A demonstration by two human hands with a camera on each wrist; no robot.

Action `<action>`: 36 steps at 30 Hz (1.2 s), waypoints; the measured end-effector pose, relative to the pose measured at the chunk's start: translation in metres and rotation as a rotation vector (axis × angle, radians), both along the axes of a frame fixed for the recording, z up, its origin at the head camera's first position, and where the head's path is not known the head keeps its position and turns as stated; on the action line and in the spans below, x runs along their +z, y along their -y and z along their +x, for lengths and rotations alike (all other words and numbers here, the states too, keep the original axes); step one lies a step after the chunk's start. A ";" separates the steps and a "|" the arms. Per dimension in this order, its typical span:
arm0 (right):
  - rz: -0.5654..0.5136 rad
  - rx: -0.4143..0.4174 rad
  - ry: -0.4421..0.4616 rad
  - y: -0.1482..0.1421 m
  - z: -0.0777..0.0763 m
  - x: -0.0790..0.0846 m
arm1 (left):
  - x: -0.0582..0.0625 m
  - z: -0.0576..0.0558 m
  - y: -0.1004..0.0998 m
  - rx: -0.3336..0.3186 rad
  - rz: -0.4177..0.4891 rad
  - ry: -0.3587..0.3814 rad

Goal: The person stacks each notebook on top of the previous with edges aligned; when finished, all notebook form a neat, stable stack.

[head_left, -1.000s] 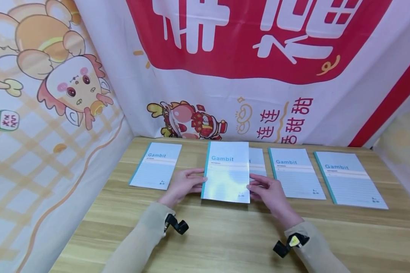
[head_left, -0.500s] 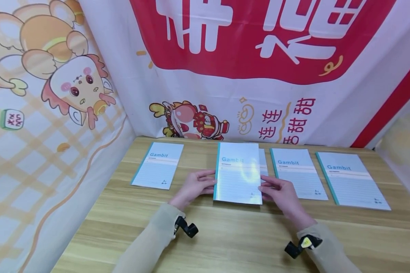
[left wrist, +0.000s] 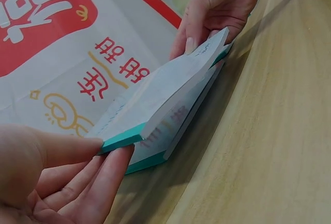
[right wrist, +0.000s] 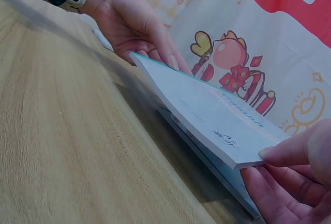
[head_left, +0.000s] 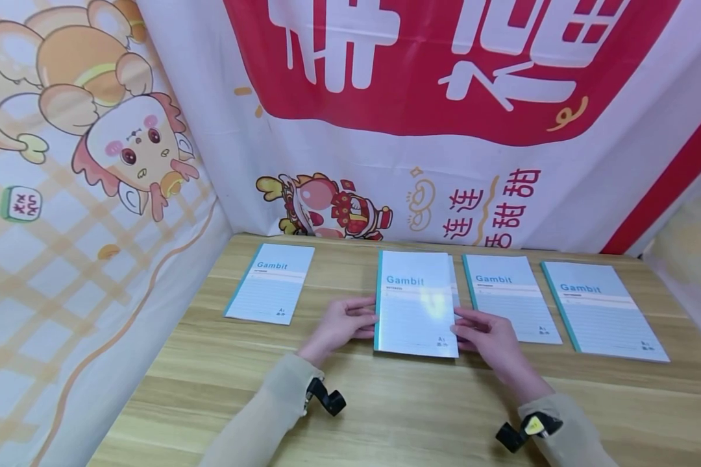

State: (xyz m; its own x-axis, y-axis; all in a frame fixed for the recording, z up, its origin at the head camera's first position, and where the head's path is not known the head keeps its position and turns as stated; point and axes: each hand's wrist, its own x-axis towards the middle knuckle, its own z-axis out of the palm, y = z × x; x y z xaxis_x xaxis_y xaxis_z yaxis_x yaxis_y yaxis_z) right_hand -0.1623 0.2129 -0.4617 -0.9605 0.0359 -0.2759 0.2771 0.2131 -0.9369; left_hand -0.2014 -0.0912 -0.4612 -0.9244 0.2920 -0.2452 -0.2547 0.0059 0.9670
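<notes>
A pale blue Gambit notebook (head_left: 416, 308) with a teal spine is held flat between both hands. My left hand (head_left: 340, 325) pinches its spine edge, thumb above and fingers below, as the left wrist view shows. The right hand (head_left: 492, 336) grips the opposite edge near the lower corner, thumb on the cover (right wrist: 201, 113). Directly below lies a second notebook (left wrist: 150, 163), mostly covered; in the head view only a strip along its right side shows. In both wrist views a gap separates the two notebooks.
One matching notebook (head_left: 270, 284) lies to the left on the wooden table (head_left: 385, 415). Two more, a nearer notebook (head_left: 509, 298) and a farther notebook (head_left: 604, 311), lie to the right. A printed cloth (head_left: 339, 149) hangs along the table's back edge.
Both hands have carried the notebook rightward over the second one, then lowered it and brought it slightly nearer me. The second notebook is now mostly covered. The other notebooks stay in place.
</notes>
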 end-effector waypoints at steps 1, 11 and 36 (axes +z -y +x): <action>-0.001 -0.004 0.001 0.000 0.000 0.000 | 0.000 0.000 -0.001 0.002 -0.005 -0.001; 0.007 -0.027 0.017 -0.006 0.002 -0.001 | 0.000 0.001 -0.011 0.034 -0.013 -0.007; 0.118 -0.027 0.008 -0.017 -0.026 0.015 | 0.009 -0.027 -0.031 0.126 -0.062 0.004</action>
